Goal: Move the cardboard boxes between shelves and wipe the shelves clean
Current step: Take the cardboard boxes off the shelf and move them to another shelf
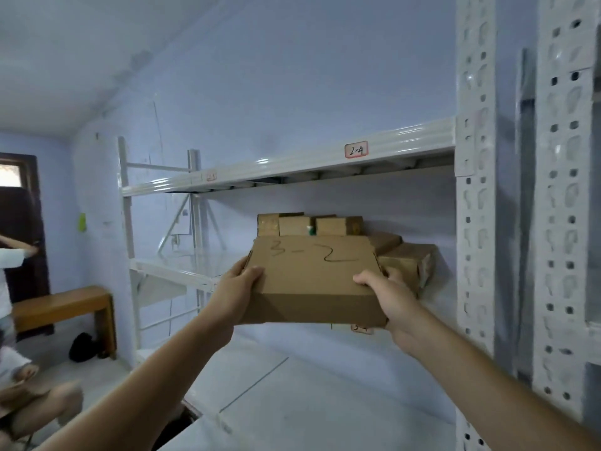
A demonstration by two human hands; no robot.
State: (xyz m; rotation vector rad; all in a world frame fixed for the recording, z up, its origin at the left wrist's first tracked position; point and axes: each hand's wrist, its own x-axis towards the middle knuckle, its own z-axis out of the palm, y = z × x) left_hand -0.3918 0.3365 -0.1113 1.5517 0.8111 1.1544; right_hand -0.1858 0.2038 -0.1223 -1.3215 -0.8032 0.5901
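Evidently, left hand (242, 288) and right hand (387, 297) grip opposite near corners of the box (312, 278), holding it level at the middle shelf (175, 268), before 5 or so stacked boxes (338, 226).

held box (312, 275): matt brown cardboard, smooth, pen-marked. shelf beam (292, 167): glossy white painted metal. perforated upright (474, 190): white metal. bench (65, 304): smooth wood.

Dim, bluish, even light; soft blur throughout, wide-angle bending at the edges, faint glare on the shelf beam (292, 164).
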